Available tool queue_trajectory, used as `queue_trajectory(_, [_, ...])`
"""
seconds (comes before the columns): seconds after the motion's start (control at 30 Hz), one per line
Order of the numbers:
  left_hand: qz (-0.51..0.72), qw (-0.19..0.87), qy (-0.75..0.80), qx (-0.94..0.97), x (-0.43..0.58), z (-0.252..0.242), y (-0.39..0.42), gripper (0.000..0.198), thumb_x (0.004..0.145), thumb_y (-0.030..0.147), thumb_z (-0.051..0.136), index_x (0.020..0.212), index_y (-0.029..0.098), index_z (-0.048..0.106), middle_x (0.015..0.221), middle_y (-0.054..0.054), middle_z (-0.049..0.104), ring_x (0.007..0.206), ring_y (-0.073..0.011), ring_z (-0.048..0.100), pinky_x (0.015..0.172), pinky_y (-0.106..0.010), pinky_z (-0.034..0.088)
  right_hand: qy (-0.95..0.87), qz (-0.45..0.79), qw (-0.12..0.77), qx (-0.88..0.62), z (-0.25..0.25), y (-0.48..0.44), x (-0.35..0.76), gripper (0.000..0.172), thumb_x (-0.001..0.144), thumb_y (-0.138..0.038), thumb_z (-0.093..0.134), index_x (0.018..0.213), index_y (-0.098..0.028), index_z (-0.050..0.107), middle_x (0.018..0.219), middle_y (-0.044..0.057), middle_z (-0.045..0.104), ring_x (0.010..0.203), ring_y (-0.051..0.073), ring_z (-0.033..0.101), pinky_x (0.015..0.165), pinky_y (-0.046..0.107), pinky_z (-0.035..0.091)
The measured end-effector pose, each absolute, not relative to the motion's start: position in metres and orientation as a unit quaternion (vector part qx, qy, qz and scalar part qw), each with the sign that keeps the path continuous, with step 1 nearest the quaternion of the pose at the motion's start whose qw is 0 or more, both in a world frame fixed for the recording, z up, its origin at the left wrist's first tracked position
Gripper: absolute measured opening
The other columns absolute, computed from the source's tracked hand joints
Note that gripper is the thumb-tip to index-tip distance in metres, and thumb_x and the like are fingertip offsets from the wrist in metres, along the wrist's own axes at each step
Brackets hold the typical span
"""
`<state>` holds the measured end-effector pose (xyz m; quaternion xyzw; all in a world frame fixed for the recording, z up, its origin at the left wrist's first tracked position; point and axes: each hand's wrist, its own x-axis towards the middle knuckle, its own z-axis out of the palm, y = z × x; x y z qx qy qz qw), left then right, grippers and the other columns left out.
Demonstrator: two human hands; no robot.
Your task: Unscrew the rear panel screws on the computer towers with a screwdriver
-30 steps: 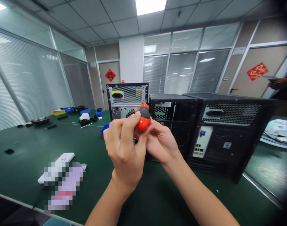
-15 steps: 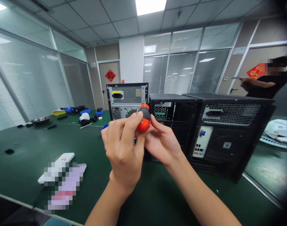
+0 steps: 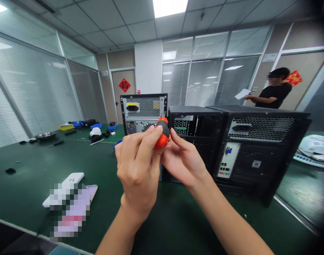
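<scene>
Both of my hands are raised in front of me around a stubby screwdriver point(image 3: 162, 132) with a round orange and grey handle. My left hand point(image 3: 136, 170) is curled, its fingertips pressed on the handle's left side. My right hand point(image 3: 181, 159) pinches the handle from the right and below. The screwdriver's tip points away toward the rear of a black computer case point(image 3: 189, 136) with an open side; the shaft is mostly hidden. A second case point(image 3: 144, 111), with a silver back panel, stands behind my hands.
A larger black case point(image 3: 257, 148) stands to the right on the green table point(image 3: 31, 184). A white device point(image 3: 71, 179) and a phone lie at the left front. Blue bins and small tools sit far left. A person in black holding paper stands at the back right.
My hands and the screwdriver have shifted only slightly, my left hand a little lower. The person at the back right has walked leftward into view.
</scene>
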<state>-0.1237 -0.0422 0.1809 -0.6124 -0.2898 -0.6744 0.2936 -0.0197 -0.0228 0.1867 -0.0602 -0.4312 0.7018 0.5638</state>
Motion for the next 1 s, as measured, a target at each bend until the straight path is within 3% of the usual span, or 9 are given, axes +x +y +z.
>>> queue_trajectory(0.57, [-0.654, 0.285, -0.274, -0.644, -0.126, 0.182, -0.045, 0.025, 0.081, 0.012, 0.059, 0.104, 0.022, 0.064, 0.102, -0.004, 0.070, 0.092, -0.0156, 0.063, 0.082, -0.031, 0.047, -0.394, 0.716, 0.572, -0.065, 0.195, -0.025, -0.017, 0.017, 0.080, -0.032, 0.065, 0.089, -0.019, 0.064, 0.084, -0.005, 0.066, 0.068, 0.004, 0.054, 0.071, 0.015, 0.047])
queue_trajectory(1.0, [-0.638, 0.275, -0.264, -0.669, -0.130, 0.182, -0.046, 0.026, 0.083, 0.011, 0.053, 0.104, 0.022, 0.065, 0.105, -0.004, 0.070, 0.096, -0.0162, 0.063, 0.086, -0.031, 0.047, -0.370, 0.737, 0.556, -0.106, 0.204, -0.025, -0.017, 0.013, 0.082, -0.031, 0.063, 0.080, -0.018, 0.065, 0.076, -0.003, 0.066, 0.061, 0.005, 0.053, 0.069, 0.021, 0.047])
